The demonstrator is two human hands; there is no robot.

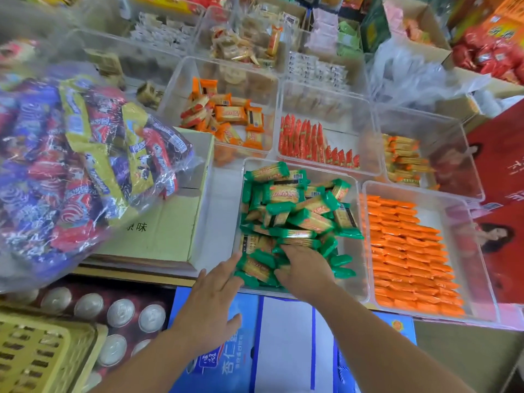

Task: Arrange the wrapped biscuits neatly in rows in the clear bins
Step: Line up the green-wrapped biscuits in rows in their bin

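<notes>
A loose heap of green-wrapped biscuits [295, 214] fills the near middle clear bin [357, 268]. My left hand [211, 300] reaches in from the left with straight fingers, its fingertips touching the packets at the bin's near left corner. Beside it, my right hand [304, 272] lies palm down on the near part of the pile, fingers among the packets; whether it grips any is hidden. To the right, orange-wrapped biscuits [408, 253] lie in tidy rows in another clear bin [482, 282].
Behind stand bins of red packets [309, 143], jumbled orange packets [224, 117] and stacked orange-ended biscuits [402, 163]. A big clear bag of mixed sweets [76, 165] hangs at left over a cardboard box [161, 231]. Near me are a blue carton [283, 344], cans [122, 313] and a yellow basket [34, 350].
</notes>
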